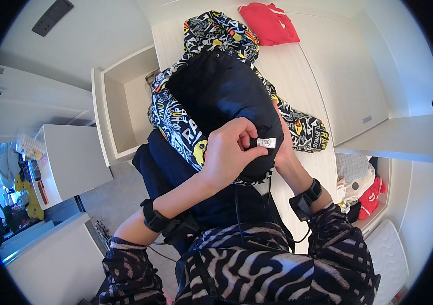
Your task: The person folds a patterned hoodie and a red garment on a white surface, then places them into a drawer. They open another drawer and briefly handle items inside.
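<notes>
A padded jacket (217,86) with black lining and a black, white and yellow lettered print lies across my lap and the pale surface, its lining facing up. My left hand (229,147) pinches the lining beside a small white label (266,143), thumb and fingertips closed on the cloth. At the jacket's right edge, my right hand (284,145) holds the fabric from the side and below; most of its fingers are hidden behind the cloth. One printed sleeve (305,129) stretches out to the right, and another printed part of the jacket (221,31) lies at the far end.
A folded red garment (269,24) lies on the pale wooden surface (318,91) at the back. An open drawer (120,109) stands to the left. At the right, clothes (361,185) lie in a compartment below a shelf (394,136). A white cabinet (74,162) is farther left.
</notes>
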Tool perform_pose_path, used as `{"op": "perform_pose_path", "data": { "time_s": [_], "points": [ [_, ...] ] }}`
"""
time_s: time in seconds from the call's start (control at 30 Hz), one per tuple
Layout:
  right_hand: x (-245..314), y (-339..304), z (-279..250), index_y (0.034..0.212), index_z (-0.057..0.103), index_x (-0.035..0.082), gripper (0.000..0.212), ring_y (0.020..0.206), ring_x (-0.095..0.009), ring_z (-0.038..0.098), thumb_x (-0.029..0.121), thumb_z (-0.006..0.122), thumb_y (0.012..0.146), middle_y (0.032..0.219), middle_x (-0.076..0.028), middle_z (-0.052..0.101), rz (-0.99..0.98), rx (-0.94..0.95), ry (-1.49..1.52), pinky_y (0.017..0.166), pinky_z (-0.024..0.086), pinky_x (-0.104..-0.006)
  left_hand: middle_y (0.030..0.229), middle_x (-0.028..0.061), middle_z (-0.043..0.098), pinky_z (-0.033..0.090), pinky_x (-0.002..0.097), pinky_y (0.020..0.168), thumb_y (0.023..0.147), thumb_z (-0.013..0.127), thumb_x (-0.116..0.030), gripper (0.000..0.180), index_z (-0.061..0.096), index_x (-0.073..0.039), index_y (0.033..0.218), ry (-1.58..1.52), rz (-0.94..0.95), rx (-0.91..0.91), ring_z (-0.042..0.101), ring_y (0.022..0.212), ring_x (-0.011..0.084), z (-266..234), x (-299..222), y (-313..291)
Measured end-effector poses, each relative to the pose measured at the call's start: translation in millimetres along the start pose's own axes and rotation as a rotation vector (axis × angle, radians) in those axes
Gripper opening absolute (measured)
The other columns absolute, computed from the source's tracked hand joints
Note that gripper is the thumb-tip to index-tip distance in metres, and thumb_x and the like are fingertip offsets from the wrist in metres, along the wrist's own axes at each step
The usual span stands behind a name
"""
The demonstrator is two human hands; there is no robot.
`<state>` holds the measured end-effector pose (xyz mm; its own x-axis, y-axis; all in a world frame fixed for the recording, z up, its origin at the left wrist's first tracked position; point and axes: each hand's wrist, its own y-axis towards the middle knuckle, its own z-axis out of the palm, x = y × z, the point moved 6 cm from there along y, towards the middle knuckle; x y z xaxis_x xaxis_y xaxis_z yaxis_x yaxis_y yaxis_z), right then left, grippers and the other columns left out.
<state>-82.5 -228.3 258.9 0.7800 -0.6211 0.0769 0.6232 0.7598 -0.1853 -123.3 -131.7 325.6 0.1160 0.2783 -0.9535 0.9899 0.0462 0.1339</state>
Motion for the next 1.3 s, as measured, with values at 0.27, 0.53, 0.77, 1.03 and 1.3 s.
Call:
{"op": "perform_pose_path", "data": {
  "time_s": [0.27,0.53,0.77,1.03,1.3],
  "points": [
    [0,2,-1,0.117,0.056,0.003,0.053,0.096,-0.028,0.062,0.048,0.041,0.095,0.110,-0.016,0.062,0.021,-0.109,0.028,0.087,0.050,-0.0415,0.062,0.0005,0.056,0.038,0.0192,0.049,0.077,0.071,-0.008,0.008,0.066,-0.002,0.080,-0.135,-0.041,0.057,0.048,0.052,0.0052,-4,5,8],
    [15,-25,5,0.116,0.055,-0.003,0.050,0.085,-0.017,0.063,0.038,0.061,0.088,0.099,-0.012,0.065,-0.057,-0.295,-1.181,0.078,0.051,-0.0326,0.102,0.0110,0.059,0.043,0.0375,0.081,0.071,0.074,-0.011,0.024,0.062,-0.002,0.089,0.535,0.229,-0.035,0.056,0.092,0.0274,-60,18,46],
    [34,-55,-28,0.091,0.064,-0.005,0.047,0.069,-0.028,0.064,0.040,0.065,0.079,0.077,-0.020,0.065,0.253,-0.311,-1.984,0.067,0.049,-0.0363,0.115,0.0142,0.053,0.037,0.0423,0.097,0.061,0.077,-0.008,0.076,0.044,-0.005,0.129,1.155,-0.091,-0.119,0.045,0.111,0.0347,-123,77,45],
    [96,-50,-54,0.106,0.063,0.000,0.043,0.079,-0.019,0.063,0.038,0.062,0.086,0.089,-0.011,0.068,0.677,0.065,-1.766,0.073,0.049,-0.0327,0.083,0.0081,0.069,0.048,0.0288,0.065,0.071,0.076,-0.025,0.035,0.068,-0.005,0.099,0.614,-0.598,1.113,0.062,0.070,0.0137,-165,105,-42],
    [203,85,-108,0.091,0.070,0.001,0.048,0.080,-0.027,0.066,0.047,0.066,0.076,0.082,-0.017,0.068,-0.013,-0.661,-2.279,0.075,0.050,-0.0341,0.093,0.0186,0.065,0.051,0.0347,0.075,0.067,0.074,-0.022,0.046,0.061,0.002,0.104,0.682,-0.501,0.184,0.064,0.087,0.0308,-205,207,108]
  ]
}}
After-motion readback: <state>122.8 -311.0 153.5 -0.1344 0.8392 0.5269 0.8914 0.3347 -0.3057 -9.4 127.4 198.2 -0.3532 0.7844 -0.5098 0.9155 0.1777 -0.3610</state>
